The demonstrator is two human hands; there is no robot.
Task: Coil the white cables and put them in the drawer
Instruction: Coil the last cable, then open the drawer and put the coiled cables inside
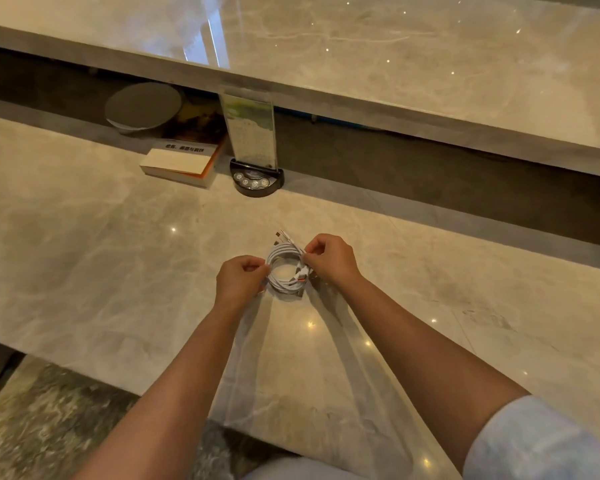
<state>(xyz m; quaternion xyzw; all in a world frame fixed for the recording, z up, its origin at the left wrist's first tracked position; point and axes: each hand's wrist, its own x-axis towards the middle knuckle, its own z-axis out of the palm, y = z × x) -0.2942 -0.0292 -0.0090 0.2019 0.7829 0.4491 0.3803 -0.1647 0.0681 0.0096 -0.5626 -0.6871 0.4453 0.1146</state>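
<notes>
In the middle of the stone counter (118, 271), the left hand (241, 280) and right hand (329, 259) each pinch a side of the coiled white cables (284, 268). Far behind sit a book (182, 161) and a sign stand (255, 157), well apart from the hands.

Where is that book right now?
In the head view, the book lies at the counter's far left, just left of the sign stand.
</notes>
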